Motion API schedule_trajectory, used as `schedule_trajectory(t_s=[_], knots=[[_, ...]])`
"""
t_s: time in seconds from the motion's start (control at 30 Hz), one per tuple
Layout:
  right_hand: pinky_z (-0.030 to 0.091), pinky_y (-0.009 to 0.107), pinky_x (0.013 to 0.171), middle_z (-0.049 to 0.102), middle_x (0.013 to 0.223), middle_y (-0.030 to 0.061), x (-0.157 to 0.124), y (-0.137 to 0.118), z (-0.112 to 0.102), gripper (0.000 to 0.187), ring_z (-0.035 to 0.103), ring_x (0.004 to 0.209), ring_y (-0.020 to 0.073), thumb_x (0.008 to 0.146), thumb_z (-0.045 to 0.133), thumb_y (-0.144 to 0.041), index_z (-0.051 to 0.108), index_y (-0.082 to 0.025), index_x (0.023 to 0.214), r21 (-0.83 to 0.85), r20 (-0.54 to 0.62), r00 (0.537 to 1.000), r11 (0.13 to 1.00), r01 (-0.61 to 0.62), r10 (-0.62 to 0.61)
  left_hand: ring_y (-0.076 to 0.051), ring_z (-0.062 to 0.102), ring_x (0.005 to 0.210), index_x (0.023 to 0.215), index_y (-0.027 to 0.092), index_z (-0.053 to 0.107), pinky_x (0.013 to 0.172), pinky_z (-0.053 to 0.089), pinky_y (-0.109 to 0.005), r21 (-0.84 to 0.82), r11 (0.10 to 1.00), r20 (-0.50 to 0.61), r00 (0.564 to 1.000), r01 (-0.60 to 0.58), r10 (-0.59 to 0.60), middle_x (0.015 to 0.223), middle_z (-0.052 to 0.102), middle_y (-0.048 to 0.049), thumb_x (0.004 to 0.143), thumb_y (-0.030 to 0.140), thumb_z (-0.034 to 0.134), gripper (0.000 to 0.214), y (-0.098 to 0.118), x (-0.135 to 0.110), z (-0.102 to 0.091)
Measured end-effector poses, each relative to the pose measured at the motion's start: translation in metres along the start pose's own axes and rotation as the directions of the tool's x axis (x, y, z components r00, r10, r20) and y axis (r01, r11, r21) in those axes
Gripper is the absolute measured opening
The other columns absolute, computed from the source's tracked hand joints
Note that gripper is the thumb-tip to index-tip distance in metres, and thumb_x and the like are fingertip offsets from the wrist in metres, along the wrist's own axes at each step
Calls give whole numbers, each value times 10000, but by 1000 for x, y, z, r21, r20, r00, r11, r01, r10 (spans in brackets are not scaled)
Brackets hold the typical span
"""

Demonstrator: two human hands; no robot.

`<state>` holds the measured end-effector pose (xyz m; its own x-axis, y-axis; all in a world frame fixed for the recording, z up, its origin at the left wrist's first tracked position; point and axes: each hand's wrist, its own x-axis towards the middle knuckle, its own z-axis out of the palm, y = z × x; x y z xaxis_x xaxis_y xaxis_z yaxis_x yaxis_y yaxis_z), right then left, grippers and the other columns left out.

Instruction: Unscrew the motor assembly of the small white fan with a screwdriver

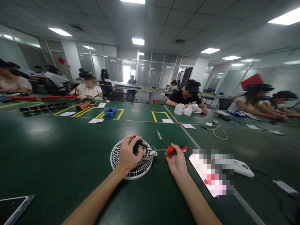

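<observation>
A round white fan grille (117,157) lies flat on the green table in front of me. My left hand (128,154) is closed on a small black motor part (138,146) with white wiring that sits on the grille. My right hand (176,161) grips the red and black handle of a screwdriver (174,150). Its thin shaft points left and reaches the motor part. A second, small silver screwdriver (159,134) lies on the table just beyond the grille.
A white power bank (243,168) and a blurred card lie to my right, a phone (12,207) at the near left. A blue tray (110,111), papers, a white cable (215,128) and stacked white bowls (184,109) lie farther off. Several people sit around the tables.
</observation>
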<state>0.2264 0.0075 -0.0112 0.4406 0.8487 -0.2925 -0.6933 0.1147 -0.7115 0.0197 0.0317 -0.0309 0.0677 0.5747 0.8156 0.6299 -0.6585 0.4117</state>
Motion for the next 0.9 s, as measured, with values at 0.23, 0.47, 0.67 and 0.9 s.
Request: schedule_trajectory(t_s=[0.23, 0.47, 0.67, 0.9], knots=[[470, 194, 458, 498, 560, -65, 1, 4, -2, 299, 463, 472, 81, 663, 724, -203, 427, -236, 666, -46, 209, 976, 998, -48, 57, -272, 593, 1148, 1183, 225, 651, 1007, 534, -456, 15, 1000, 8, 1000, 22, -22, 1233, 613, -92, 821, 101, 571, 391, 0, 0, 1], [238, 180, 326, 425, 474, -131, 6, 17, -6, 401, 334, 325, 67, 687, 787, -408, 428, -255, 778, -396, 266, 964, 914, 84, 26, -267, 616, 1147, 1177, 221, 653, 1013, 544, -445, 25, 1000, 10, 1000, -4, 4, 1236, 621, -95, 817, 113, 563, 387, -3, 1, -1], [431, 273, 559, 622, 668, -72, 13, 25, -14, 421, 606, 547, 182, 867, 636, -458, 514, -278, 1227, -814, 448, 842, 252, 524, -301, -250, 703, 968, 1250, 243, 626, 832, 613, -377, 166, 980, 181, 980, -110, 79, 1271, 641, -93, 785, 157, 580, 475, -9, 8, -12], [410, 380, 876, 727, 1010, 100, 21, 20, -13, 391, 671, 966, 286, 967, 563, -336, 555, -222, 1341, -808, 554, 802, -376, 454, -222, -228, 735, 867, 1292, 290, 604, 715, 622, -327, 276, 955, 296, 955, -108, 22, 1305, 658, -50, 821, 250, 577, 474, -19, 15, -39]])
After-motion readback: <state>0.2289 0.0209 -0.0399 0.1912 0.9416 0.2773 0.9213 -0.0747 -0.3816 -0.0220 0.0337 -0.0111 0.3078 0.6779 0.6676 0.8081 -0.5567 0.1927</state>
